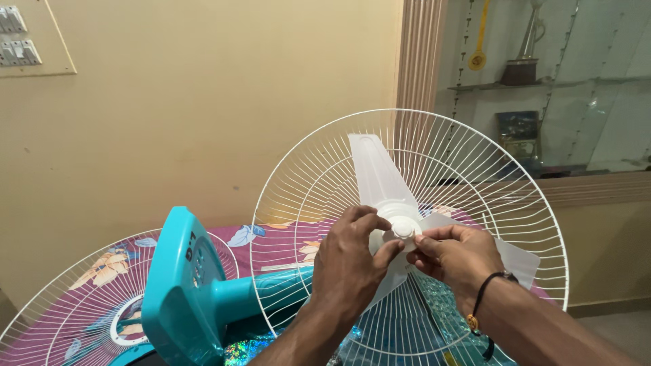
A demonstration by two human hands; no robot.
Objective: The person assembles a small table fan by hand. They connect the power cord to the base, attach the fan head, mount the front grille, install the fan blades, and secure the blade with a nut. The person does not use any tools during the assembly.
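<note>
A white fan blade (377, 177) sits inside the white wire rear guard (308, 163) of a teal pedestal fan lying on its side. My left hand (352, 254) grips the blade hub from the left. My right hand (453, 254), with a black cord on its wrist, pinches the small white cap (403, 228) at the hub's centre. The teal fan base (178, 288) and stem (261, 291) point toward me at lower left.
A second white wire guard (88, 298) lies flat at lower left on a purple floral cloth (271, 244). Behind is a cream wall with a switch panel (19, 37). A glass cabinet with a trophy (525, 54) stands at right.
</note>
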